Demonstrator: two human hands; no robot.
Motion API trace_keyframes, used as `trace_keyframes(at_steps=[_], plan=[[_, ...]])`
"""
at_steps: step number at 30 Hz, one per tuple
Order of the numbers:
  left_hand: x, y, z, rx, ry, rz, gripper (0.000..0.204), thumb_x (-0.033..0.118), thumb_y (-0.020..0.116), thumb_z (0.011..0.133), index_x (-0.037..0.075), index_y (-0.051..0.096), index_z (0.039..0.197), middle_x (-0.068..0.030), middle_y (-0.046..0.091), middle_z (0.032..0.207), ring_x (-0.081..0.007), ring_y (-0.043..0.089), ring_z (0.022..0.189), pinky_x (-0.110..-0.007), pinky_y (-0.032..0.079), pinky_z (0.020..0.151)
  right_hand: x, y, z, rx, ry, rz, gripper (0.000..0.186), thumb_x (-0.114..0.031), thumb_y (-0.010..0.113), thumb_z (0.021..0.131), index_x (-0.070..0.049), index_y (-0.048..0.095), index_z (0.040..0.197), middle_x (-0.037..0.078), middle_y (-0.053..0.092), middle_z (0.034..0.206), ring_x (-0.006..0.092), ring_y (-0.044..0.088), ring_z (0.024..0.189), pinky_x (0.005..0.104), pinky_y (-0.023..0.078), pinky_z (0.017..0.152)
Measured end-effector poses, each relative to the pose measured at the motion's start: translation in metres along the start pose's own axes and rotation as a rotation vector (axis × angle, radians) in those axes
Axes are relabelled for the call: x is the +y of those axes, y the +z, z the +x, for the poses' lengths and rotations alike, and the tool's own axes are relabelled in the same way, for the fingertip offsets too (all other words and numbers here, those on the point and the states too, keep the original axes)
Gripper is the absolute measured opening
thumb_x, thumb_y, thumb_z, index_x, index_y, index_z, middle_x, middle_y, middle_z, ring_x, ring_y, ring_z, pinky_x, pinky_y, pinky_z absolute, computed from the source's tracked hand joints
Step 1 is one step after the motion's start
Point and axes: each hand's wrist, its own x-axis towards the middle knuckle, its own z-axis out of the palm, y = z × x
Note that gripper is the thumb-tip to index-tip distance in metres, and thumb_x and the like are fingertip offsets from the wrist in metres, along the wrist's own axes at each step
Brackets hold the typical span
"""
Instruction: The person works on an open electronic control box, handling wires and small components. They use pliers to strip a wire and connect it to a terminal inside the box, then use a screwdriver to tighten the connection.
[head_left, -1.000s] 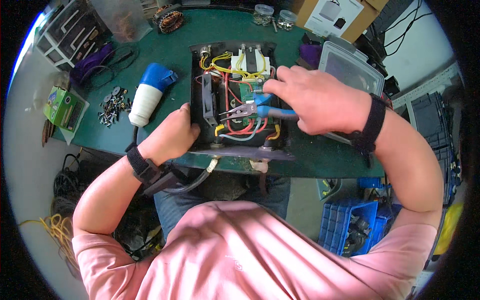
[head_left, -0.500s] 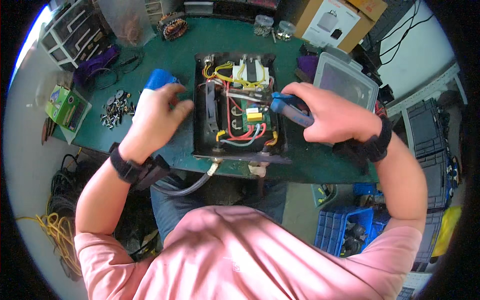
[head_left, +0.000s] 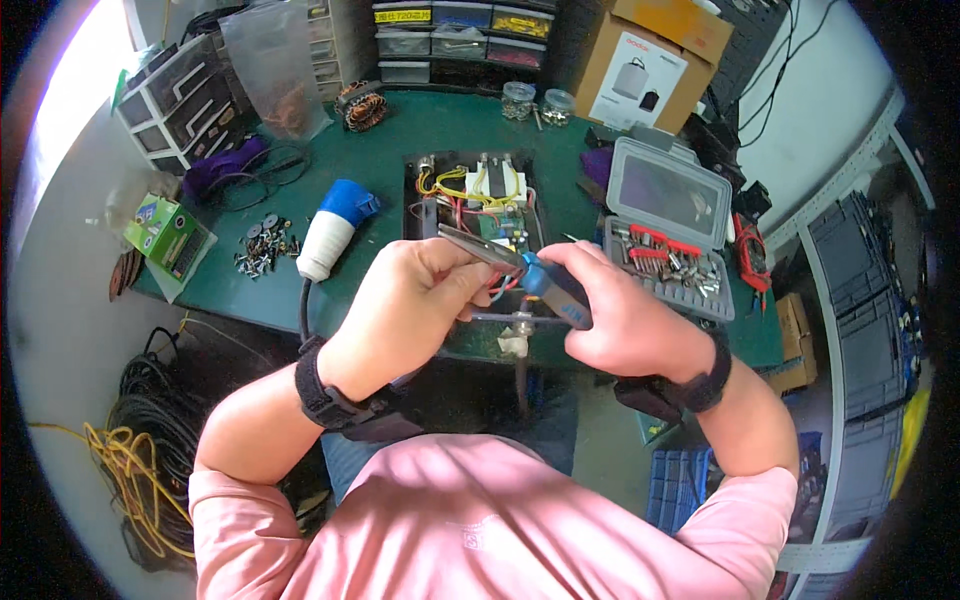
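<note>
My right hand [head_left: 630,320] grips long-nosed pliers [head_left: 540,280] with blue and grey handles. Their metal jaws point left, over my left hand [head_left: 412,300]. The left thumb and fingers are pressed together just below the jaws; whatever they pinch is hidden. Beyond both hands lies an open black metal housing [head_left: 411,205], partly covered by them. Yellow and red wires [head_left: 452,184], a white block [head_left: 492,187] and a green circuit board show inside it. To the left of my left hand, a blue and white industrial plug [head_left: 332,232] rests on the green bench with its cable running down.
Loose screws and washers [head_left: 268,245] lie left of the plug. An open socket set case [head_left: 668,270] sits at right, beside red test leads [head_left: 752,255]. Small jars [head_left: 517,100], a cardboard box [head_left: 640,75] and drawers [head_left: 462,45] line the back. Coiled cables [head_left: 145,440] fill the lower left.
My left hand has left the plug and moved right and closer to me. The right hand has brought the pliers nearer to me, in front of the housing, where both hands now meet.
</note>
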Motion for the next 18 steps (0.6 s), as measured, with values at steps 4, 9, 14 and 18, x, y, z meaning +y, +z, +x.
trace_keyframes(at_steps=[4,9,14,18], plan=[[-0.007,0.009,-0.008,0.029,0.033,-0.004,0.019,0.012,0.058,0.096,-0.001,0.071,0.099,-0.0018,0.066,0.074,-0.0061,0.058,0.062,-0.021,0.048,0.056,-0.021,0.005,-0.012,0.064,0.064,-0.138,0.047,-0.002,0.060,0.075,0.003,0.046,0.120,0.023,0.051,0.105,0.0403,0.055,0.100,0.0478,0.046,0.087],[-0.012,0.015,-0.016,-0.025,-0.016,-0.062,0.018,0.011,0.058,0.094,-0.003,0.070,0.096,-0.0022,0.064,0.071,-0.0071,0.058,0.062,-0.023,0.049,0.059,-0.014,0.002,-0.028,0.121,-0.063,-0.251,0.053,0.003,0.054,0.071,0.005,0.044,0.123,0.025,0.049,0.108,0.0427,0.051,0.103,0.0469,0.042,0.096],[-0.025,0.000,-0.021,-0.059,0.121,0.142,0.016,0.007,0.058,0.094,-0.005,0.069,0.097,-0.0037,0.066,0.073,-0.0068,0.059,0.065,-0.023,0.049,0.060,-0.017,-0.029,-0.036,0.083,-0.052,-0.414,0.055,0.007,0.053,0.069,0.006,0.045,0.124,0.025,0.048,0.113,0.0433,0.049,0.109,0.0456,0.041,0.099],[-0.028,-0.002,-0.026,-0.077,0.128,0.108,0.014,0.006,0.059,0.093,-0.006,0.067,0.094,-0.0044,0.065,0.072,-0.0079,0.058,0.064,-0.024,0.049,0.061,-0.030,-0.047,-0.033,-0.015,-0.069,-0.543,0.054,0.006,0.058,0.069,0.006,0.047,0.122,0.022,0.051,0.111,0.0405,0.051,0.107,0.0441,0.043,0.097]])
